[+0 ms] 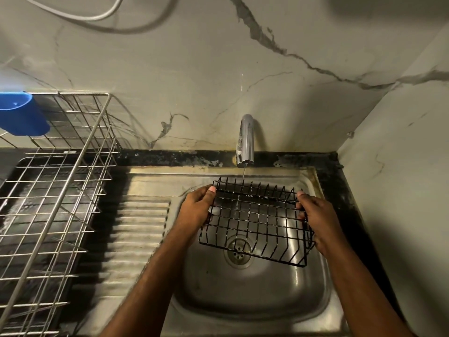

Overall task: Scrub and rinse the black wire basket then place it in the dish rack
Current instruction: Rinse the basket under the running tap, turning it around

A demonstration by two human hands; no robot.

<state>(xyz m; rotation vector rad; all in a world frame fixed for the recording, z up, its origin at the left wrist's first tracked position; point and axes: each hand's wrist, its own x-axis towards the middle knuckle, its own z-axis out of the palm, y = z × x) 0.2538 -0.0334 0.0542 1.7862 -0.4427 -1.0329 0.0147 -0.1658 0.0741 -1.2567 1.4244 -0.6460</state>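
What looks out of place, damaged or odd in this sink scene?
Nothing is spilled or broken. The black wire basket is held tilted under the faucet by the left hand and right hand. The black counter edge behind the sink looks worn and stained.

Metal, marble-look wall and one piece of plastic

The black wire basket [255, 220] is thin metal rod with a dark, slightly glossy coating. Under it the sink [243, 295] is brushed steel, dull and water-marked, with a ribbed steel drainboard [136, 234] to its left. The tap [246, 139] at the far edge is smooth, shiny chrome. At far left the dish rack [60, 190] is bare silvery wire, holding a matt blue plastic cup [21, 115]. The wall [194, 76] is smooth, pale, grey-veined stone.
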